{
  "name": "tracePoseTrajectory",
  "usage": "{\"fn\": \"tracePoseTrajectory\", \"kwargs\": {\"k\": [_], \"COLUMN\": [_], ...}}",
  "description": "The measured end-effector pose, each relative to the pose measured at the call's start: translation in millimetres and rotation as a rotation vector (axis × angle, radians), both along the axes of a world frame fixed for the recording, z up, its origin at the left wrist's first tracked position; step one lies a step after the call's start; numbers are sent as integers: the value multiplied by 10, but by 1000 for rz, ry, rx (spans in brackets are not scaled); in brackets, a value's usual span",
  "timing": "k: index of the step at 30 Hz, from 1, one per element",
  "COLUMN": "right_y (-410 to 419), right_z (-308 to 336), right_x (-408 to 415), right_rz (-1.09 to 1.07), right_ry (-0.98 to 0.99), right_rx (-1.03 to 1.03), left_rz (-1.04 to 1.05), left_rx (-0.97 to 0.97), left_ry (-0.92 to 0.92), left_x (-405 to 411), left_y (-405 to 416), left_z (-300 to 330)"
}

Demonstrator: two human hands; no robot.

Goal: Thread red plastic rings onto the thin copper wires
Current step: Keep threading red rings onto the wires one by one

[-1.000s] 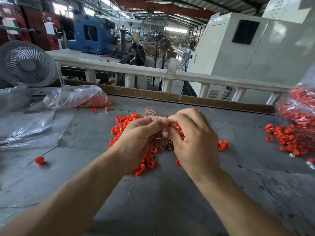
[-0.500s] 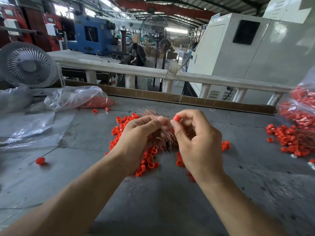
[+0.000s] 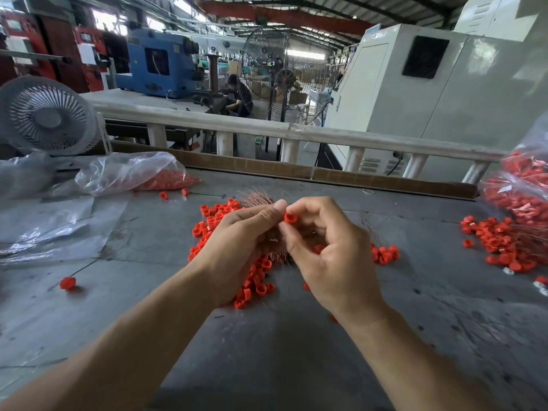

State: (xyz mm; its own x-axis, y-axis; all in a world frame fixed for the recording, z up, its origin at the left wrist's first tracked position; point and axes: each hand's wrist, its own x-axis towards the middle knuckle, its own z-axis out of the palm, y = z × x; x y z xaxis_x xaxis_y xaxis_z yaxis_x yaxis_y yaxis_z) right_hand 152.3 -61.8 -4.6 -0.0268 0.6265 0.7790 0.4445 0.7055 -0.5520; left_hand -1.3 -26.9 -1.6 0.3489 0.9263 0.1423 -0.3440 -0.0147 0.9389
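Above the grey tabletop, a red ring is pinched between the thumb and forefinger of the right hand. A bundle of copper wires is gripped by the curled fingers of the left hand, beside the ring. Loose red rings are scattered beneath both hands.

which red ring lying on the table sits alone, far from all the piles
The single red ring at the table's near-left, well left of the left hand. It lies by itself on the grey surface, while the others sit in heaps or small clusters.
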Motion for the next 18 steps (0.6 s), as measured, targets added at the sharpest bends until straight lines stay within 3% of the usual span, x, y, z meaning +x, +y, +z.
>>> {"fn": "tracePoseTrajectory", "kwargs": {"k": [10,18], "right_y": [12,136], "right_z": [-46,-67], "right_x": [27,224], "right_rz": [18,-206], "right_ry": [-71,-259], "right_rx": [-110,-158], "left_rz": [103,241], "left_rx": [-55,-27], "left_ry": [-63,47], "left_x": [-22,-44], "left_y": [52,151], "left_z": [-8,-99]}}
